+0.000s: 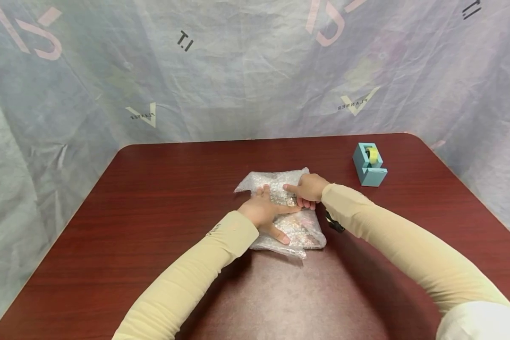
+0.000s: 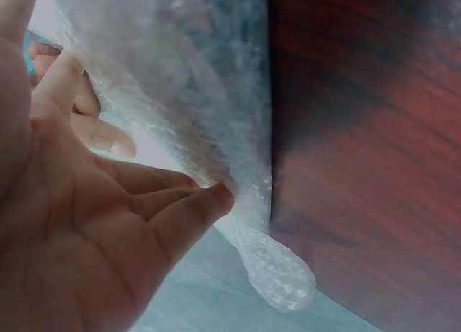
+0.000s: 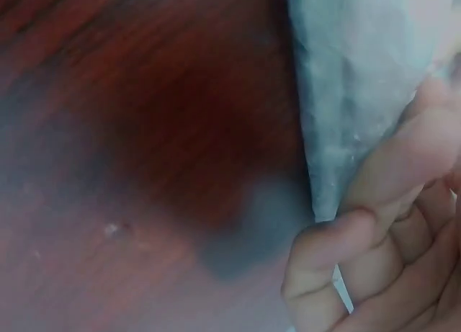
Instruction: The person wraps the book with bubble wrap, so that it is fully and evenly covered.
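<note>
A flat bundle of clear bubble wrap [image 1: 276, 179] lies mid-table, with something pinkish and greyish showing blurred through it. My left hand [image 1: 261, 211] rests on its left side with fingers spread, pressing the wrap down. In the left wrist view, the left fingers [image 2: 191, 213] lie along the edge of the wrap [image 2: 173, 51]. My right hand [image 1: 311, 187] holds the right edge; one finger stretches over the top and the others curl at the side. The right wrist view shows the curled right fingers [image 3: 392, 166] against the wrap's edge [image 3: 331, 94].
A light-blue tape dispenser [image 1: 370, 175] with a yellow roll of tape [image 1: 371, 155] stands at the back right of the dark red table [image 1: 174, 189]. Black straps [image 1: 335, 222] show under the right wrist. A printed grey cloth [image 1: 246, 71] hangs behind the table.
</note>
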Available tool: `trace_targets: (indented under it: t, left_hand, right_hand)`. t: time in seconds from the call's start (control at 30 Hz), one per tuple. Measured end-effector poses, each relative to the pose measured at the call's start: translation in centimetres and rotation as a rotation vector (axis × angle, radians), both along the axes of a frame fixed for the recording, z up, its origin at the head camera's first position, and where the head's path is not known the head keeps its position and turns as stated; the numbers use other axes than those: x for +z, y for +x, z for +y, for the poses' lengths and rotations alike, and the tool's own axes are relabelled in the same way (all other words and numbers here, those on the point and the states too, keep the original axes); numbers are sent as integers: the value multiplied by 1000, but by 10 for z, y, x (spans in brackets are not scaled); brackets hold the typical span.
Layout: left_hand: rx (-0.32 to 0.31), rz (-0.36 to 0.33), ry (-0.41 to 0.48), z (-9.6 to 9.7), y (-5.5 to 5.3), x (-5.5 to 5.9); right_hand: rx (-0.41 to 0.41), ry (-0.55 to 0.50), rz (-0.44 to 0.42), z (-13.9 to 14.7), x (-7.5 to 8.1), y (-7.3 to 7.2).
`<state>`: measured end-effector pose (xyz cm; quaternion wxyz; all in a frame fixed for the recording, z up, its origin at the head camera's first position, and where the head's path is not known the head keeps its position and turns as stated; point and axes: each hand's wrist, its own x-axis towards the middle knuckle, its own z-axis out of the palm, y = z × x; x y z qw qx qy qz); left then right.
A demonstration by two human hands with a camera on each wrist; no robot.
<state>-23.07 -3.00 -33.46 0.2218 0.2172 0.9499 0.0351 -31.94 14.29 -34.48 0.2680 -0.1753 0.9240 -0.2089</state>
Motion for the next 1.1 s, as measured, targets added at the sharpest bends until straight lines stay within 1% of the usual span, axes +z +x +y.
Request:
trace_targets:
  t: [0.13, 0.27, 0.5, 0.73, 0.83, 0.93, 1.1]
  left_hand:
    - [1, 10, 5, 0, 1, 1]
    - [-1, 11, 11, 1, 1, 1]
    - [14, -2, 15, 0, 1, 2]
    - [0, -1, 8, 0, 0, 1]
    - [4, -14, 15, 0, 0, 0]
    - [9, -17, 14, 0, 1, 0]
    - [11, -22, 23, -1, 2, 2]
  right_hand:
    - [40, 26, 54, -1, 0, 0]
    - [91, 40, 67, 1, 2, 0]
    - [125, 54, -5, 3, 4, -3]
    - [100, 39, -99, 2, 9, -5]
    - [106, 70, -115, 1, 11, -4]
    - [115, 119, -98, -2, 13, -3]
    - [170, 190, -28, -5, 13, -2]
